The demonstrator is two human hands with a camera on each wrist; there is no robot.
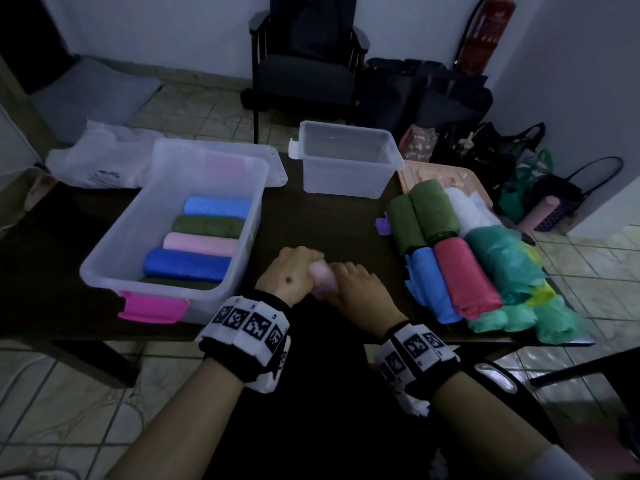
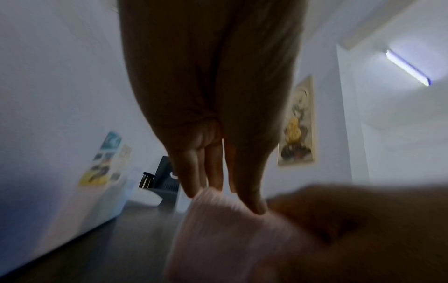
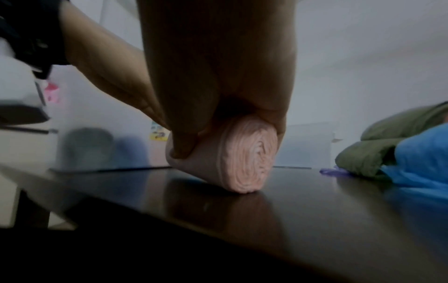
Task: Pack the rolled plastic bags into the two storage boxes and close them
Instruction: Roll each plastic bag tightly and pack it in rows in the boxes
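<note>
A pale pink rolled bag (image 1: 322,276) lies on the dark table (image 1: 329,220) near its front edge, and both hands hold it. My left hand (image 1: 308,265) covers its left end, thumb (image 2: 254,203) and fingers round it. My right hand (image 1: 346,276) grips the right end; the right wrist view shows the roll's spiral end (image 3: 252,159) resting on the tabletop. The large clear box (image 1: 104,261) with a pink latch stands to the left and holds several rolls. At the back, the small clear box (image 1: 388,168) holds nothing. More rolls (image 1: 460,271) are piled to the right.
A clear lid (image 1: 275,168) lies behind the large box and a peach lid (image 1: 460,174) behind the pile. A white plastic bag (image 1: 100,161) sits at the table's far left. A dark chair (image 1: 304,64) and bags stand on the floor beyond.
</note>
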